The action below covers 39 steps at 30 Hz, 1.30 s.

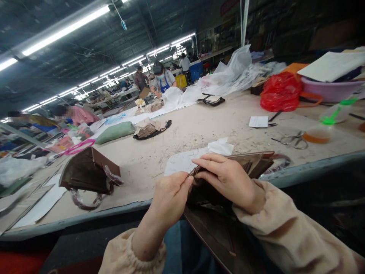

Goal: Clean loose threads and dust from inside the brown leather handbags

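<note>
A dark brown handbag (216, 232) hangs partly over the table's front edge, its opening facing me and its inside dark. My left hand (172, 196) is closed on the bag's edge, thumb and fingers pinching the brown material. Close beside it, my right hand (225, 177) grips the same edge, with the fingers on the outer side and the thumb tucked under. Both palms and part of the pinched edge are hidden. Behind my hands lies a sheet of white paper (182, 161). To the left, a second brown bag (91, 171) rests on its side with a plastic-wrapped handle.
Scissors (293, 140) and a bottle of orange liquid (318, 135) stand at the right, near a red plastic bag (281, 91) and a purple basin (332, 89). A green cushion (115, 132) and brown pieces (151, 127) lie farther back. A co-worker (163, 80) works across the table.
</note>
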Tool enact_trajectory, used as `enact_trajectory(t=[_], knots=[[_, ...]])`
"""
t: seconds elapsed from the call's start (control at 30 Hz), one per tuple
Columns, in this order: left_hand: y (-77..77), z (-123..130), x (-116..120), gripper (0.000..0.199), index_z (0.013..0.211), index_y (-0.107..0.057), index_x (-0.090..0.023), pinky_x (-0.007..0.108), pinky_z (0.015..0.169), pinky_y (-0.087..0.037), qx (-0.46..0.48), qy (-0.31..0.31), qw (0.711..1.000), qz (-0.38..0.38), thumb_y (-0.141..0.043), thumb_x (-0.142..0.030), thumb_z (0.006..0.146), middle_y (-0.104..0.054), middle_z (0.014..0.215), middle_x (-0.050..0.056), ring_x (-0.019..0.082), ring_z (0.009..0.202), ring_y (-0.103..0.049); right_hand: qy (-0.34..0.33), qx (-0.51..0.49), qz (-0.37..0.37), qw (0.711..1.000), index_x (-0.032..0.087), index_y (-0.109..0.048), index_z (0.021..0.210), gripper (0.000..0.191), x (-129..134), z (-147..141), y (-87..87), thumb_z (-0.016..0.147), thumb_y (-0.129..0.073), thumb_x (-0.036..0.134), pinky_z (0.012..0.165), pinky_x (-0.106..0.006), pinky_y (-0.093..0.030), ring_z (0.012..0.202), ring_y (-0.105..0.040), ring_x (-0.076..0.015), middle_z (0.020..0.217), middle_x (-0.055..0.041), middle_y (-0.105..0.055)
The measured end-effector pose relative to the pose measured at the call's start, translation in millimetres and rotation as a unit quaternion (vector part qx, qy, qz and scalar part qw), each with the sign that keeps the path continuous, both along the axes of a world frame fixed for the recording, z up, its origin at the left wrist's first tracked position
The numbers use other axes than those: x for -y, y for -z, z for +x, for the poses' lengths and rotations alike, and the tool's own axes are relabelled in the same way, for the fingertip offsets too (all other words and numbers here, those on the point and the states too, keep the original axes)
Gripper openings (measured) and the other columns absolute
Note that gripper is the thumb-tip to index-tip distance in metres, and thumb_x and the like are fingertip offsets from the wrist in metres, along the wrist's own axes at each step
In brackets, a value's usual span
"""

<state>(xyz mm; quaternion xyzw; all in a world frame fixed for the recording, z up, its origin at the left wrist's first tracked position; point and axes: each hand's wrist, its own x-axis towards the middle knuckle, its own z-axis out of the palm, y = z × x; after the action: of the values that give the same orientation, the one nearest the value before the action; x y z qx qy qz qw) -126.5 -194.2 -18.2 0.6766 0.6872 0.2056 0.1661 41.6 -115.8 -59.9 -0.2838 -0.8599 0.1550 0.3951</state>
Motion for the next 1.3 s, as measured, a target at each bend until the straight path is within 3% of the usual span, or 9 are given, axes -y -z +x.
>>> enact_trajectory(t=[0.43,0.63,0.8,0.93,1.3], knots=[[-0.2,0.4,0.3,0.031,0.068,-0.056,-0.018,0.023,0.057,-0.029,0.025,-0.008,1.000,0.000,-0.043,-0.033,0.091,-0.050,0.061,-0.004,0.009,0.058,-0.043,0.037,-0.018,-0.037,0.998,0.024,-0.063,0.108,0.022,10.8,-5.9,-7.1,0.089,-0.055,0.027,0.091,-0.028,-0.049,0.096,-0.060,-0.0144,0.111,-0.0008,-0.060],[3.0,-0.4,-0.1,0.034,0.066,-0.054,-0.018,0.023,0.056,-0.029,0.014,-0.011,1.000,0.007,-0.042,-0.035,0.091,-0.049,0.059,-0.003,0.010,0.057,-0.043,-0.007,-0.041,-0.014,0.999,0.023,-0.053,0.125,0.040,11.7,-1.0,1.4,0.086,-0.056,0.016,0.088,-0.024,-0.048,0.102,-0.057,-0.0137,0.124,-0.0045,-0.051],[2.0,-0.2,0.8,0.032,0.077,-0.062,-0.019,0.024,0.059,-0.033,0.006,-0.010,1.000,0.006,-0.040,-0.035,0.092,-0.058,0.066,-0.001,0.012,0.063,-0.049,-0.014,-0.062,0.066,0.996,0.024,-0.061,0.107,0.023,11.9,-0.3,8.3,0.087,-0.054,0.015,0.072,-0.020,-0.047,0.078,-0.057,-0.0076,0.114,-0.0034,-0.052],[0.6,0.6,2.6,0.032,0.075,-0.062,-0.019,0.024,0.060,-0.034,-0.004,-0.007,1.000,0.008,-0.040,-0.034,0.092,-0.059,0.067,-0.001,0.012,0.063,-0.050,-0.011,-0.036,0.106,0.994,0.023,-0.062,0.101,0.020,9.7,-2.3,8.7,0.087,-0.052,0.014,0.064,-0.021,-0.042,0.077,-0.054,-0.0094,0.100,-0.0018,-0.055],[-1.0,0.1,0.8,0.033,0.071,-0.058,-0.018,0.024,0.059,-0.034,-0.030,0.007,0.999,0.012,-0.038,-0.034,0.093,-0.058,0.066,0.000,0.012,0.062,-0.050,-0.025,0.019,0.098,0.995,0.020,-0.063,0.092,0.022,8.6,-3.5,0.1,0.093,-0.041,0.017,0.070,-0.023,-0.042,0.081,-0.052,-0.0122,0.095,-0.0040,-0.056]])
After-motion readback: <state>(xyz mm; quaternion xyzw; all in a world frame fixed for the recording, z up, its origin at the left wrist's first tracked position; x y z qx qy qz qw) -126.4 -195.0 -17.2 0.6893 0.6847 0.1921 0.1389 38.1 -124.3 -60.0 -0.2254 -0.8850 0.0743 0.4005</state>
